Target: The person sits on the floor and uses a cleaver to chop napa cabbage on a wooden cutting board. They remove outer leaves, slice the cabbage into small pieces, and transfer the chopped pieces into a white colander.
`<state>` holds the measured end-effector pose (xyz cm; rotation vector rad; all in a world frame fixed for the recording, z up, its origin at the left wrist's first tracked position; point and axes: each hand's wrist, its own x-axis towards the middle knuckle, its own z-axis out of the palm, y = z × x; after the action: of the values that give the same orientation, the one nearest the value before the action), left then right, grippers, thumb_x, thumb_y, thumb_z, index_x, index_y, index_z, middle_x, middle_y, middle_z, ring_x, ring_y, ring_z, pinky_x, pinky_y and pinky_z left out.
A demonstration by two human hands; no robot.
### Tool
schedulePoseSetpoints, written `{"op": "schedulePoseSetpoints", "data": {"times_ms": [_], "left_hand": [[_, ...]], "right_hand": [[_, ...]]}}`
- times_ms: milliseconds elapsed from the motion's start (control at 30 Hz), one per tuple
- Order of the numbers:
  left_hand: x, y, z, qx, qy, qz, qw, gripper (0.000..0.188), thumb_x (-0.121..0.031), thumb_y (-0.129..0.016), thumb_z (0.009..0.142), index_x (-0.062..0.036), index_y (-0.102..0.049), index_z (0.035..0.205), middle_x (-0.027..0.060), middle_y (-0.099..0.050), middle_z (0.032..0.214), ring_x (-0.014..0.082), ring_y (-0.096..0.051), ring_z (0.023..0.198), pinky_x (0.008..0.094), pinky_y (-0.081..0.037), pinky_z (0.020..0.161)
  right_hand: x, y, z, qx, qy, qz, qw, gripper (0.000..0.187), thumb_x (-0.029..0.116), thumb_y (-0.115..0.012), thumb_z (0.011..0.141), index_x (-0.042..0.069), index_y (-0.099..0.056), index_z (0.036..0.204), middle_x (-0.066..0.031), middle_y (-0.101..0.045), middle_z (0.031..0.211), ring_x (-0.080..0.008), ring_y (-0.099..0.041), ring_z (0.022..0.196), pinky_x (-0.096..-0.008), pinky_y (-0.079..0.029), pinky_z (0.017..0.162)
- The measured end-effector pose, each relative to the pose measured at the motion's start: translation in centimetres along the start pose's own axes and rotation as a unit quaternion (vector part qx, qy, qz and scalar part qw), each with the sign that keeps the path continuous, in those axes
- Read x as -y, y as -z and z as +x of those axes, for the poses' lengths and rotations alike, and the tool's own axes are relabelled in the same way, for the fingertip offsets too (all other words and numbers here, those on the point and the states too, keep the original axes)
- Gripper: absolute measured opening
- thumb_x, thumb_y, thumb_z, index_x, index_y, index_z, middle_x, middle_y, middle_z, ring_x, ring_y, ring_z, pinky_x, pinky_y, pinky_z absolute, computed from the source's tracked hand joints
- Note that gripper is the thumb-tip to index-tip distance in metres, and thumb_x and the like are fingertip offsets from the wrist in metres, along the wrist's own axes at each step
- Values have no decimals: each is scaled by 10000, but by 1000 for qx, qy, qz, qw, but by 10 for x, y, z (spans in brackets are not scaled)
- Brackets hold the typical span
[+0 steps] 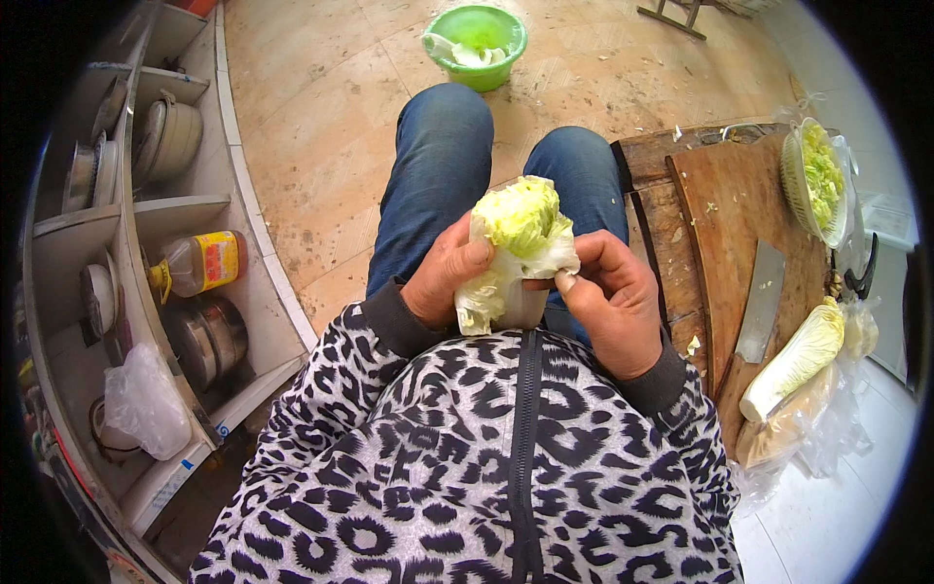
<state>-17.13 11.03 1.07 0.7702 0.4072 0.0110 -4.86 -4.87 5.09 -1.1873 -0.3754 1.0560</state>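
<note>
Above my lap is a napa cabbage [521, 220] with a yellow-green, ruffled top and a pale outer leaf hanging loose around it. My left hand [438, 277] is closed around its left side, the thumb lying against the leaves. From the right, my right hand [620, 304] pinches the edge of the pale outer leaf between thumb and fingers. The cabbage's lower end is partly hidden by the leaf and the hands. To my right, a cleaver [761, 304] lies flat on a wooden cutting board [725, 219], and a whole napa cabbage [796, 358] rests beside it.
A green basin [520, 49] with white leaf pieces stands on the floor ahead. At the board's far right sits a pale basket [796, 190] of yellow-green leaves. Open shelves on the left hold pots [204, 341], an oil bottle [199, 263] and a plastic bag [149, 401].
</note>
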Motion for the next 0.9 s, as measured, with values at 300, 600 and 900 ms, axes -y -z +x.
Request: {"op": "schedulePoseSetpoints", "data": {"times_ms": [300, 600, 900], "left_hand": [[4, -4, -4, 12, 10, -41, 999, 974, -586, -790, 808, -52, -368, 1506, 109, -569, 1354, 199, -587, 1205, 353, -473, 1037], [11, 9, 6, 7, 51, 19, 998, 743, -389, -773, 865, -41, -465, 1444, 103, -619, 1285, 199, -616, 1148, 353, -496, 1002], [3, 5, 5, 43, 76, 90, 992, 626, -234, -765, 859, -17, -520, 1393, 78, -643, 1250, 161, -626, 1095, 313, -493, 975]], "right_hand": [[3, 1, -4, 64, 164, -423, 889, 130, 49, -665, 779, 18, -613, 894, -133, -641, 844, -337, -654, 799, -389, -520, 703], [12, -4, -10, 175, 203, -537, 800, 147, 96, -677, 742, 64, -601, 864, -101, -602, 792, -319, -642, 778, -439, -505, 691], [27, 22, -3, -20, 60, -245, 968, 197, 185, -673, 991, -8, -646, 1018, -42, -682, 827, -94, -629, 779, -273, -522, 712]]}}
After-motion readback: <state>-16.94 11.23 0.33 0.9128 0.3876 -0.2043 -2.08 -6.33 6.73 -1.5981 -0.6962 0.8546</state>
